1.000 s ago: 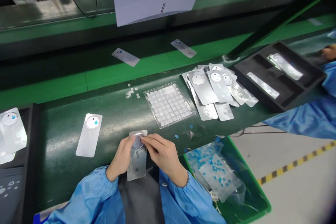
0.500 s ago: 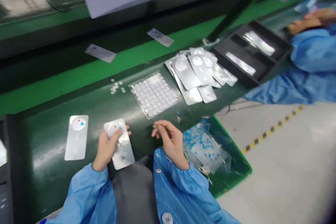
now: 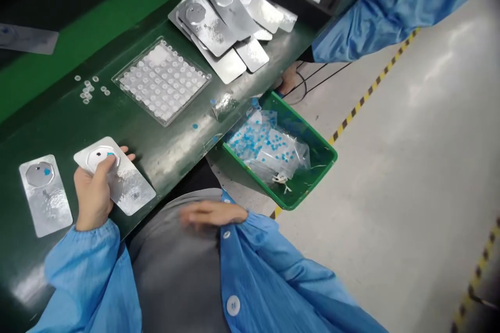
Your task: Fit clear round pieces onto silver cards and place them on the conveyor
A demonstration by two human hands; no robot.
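My left hand [image 3: 92, 192] grips a silver plate [image 3: 128, 187] with a round window and a small blue dot near its top; the plate lies flat on the dark green bench [image 3: 172, 140]. A second silver plate [image 3: 46, 195] of the same kind lies just to its left. My right hand [image 3: 213, 214] is blurred, lies flat over my grey lap below the bench edge, fingers out, holding nothing that I can see.
A clear tray [image 3: 162, 82] of small round parts sits in mid-bench, with loose round parts [image 3: 89, 88] to its left. A pile of silver plates [image 3: 226, 15] lies behind. A green bin [image 3: 312, 166] with blue-dotted film hangs at the bench edge. A co-worker's blue sleeve [image 3: 390, 0] is at top right.
My right hand has dropped from the bench edge to my lap. My left hand keeps hold of the plate. The view has swung down and to the right.
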